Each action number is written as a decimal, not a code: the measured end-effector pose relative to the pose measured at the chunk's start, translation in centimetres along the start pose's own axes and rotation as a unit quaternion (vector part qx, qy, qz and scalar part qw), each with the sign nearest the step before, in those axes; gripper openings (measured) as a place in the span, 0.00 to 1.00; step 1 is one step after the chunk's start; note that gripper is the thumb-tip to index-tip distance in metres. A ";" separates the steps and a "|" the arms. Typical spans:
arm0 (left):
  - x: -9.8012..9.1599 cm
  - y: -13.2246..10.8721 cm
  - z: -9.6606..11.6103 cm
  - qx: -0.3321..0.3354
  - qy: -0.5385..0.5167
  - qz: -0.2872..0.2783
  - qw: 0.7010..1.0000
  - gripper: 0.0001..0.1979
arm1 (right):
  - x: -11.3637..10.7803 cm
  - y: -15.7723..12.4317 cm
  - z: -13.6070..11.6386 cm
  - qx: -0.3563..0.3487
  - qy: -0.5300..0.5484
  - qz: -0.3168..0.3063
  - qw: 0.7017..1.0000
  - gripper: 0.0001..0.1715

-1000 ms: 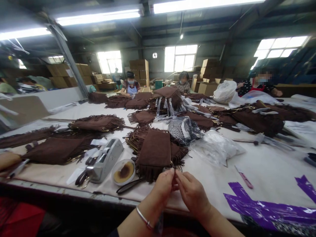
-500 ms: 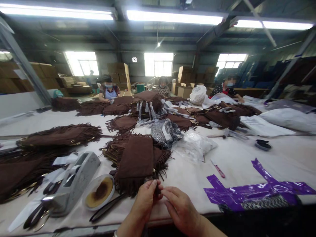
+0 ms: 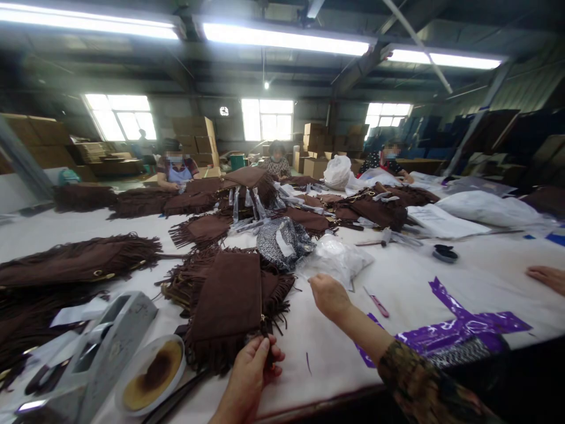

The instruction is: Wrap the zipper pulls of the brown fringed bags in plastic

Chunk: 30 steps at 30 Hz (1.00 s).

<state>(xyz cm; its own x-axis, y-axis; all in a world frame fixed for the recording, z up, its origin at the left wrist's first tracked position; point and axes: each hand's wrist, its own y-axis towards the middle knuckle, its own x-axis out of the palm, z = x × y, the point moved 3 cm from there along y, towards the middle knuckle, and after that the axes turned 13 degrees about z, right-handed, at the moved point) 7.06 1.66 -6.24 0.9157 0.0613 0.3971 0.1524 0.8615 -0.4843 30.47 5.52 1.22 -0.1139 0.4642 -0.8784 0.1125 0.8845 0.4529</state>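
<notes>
A dark brown fringed bag (image 3: 227, 294) lies on a pile of similar fringed pieces in front of me. At its near right corner, my left hand (image 3: 251, 368) is closed, thumb against fingers, around a small dark brown piece, mostly covered by the fingers. My right hand (image 3: 329, 297) is raised over the table to the right of the bag. Its fingers are pinched together just in front of a clear plastic bag (image 3: 339, 259); whatever they hold is too small to make out. A short dark thread (image 3: 308, 363) rests on the cloth between my hands.
At left stand a grey tape dispenser (image 3: 110, 344) and a white bowl (image 3: 180, 359) with a brown-stained pad. To the right are a pink-handled cutter (image 3: 379, 306), purple tape (image 3: 468, 324) and another person's hand (image 3: 547, 277). Several co-workers sit across the table.
My right hand has left my left hand and moved up, away from me. The view has turned rightward, bringing another person's hand in at the right edge. My left hand keeps its hold.
</notes>
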 end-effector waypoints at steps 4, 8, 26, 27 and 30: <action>-0.2 0.0 -0.1 0.002 0.009 0.004 1.000 0.25 | 2.5 4.0 3.2 0.071 -0.097 -0.069 0.990 0.16; -0.4 0.3 -0.3 0.008 0.028 0.004 1.000 0.26 | 4.7 4.7 4.9 0.101 -0.096 -0.069 0.988 0.14; -0.2 0.1 0.3 -0.013 0.010 -0.033 0.999 0.27 | 1.3 -3.3 1.1 0.315 0.537 0.023 0.782 0.19; -0.2 0.0 0.5 -0.021 0.016 -0.042 0.999 0.28 | 1.1 -4.4 -0.6 0.326 0.579 0.001 0.748 0.19; -0.1 -0.4 0.9 -0.043 0.018 -0.082 0.996 0.31 | 0.8 -7.6 -5.3 0.347 0.655 -0.065 0.668 0.19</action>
<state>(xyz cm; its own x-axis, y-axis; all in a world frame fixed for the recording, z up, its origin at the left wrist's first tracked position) 6.57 1.77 -5.37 0.8884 -0.0974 0.4486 0.3315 0.8121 -0.4802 24.26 -0.58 -2.07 -0.8822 0.4308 0.1902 0.3967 0.8975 -0.1927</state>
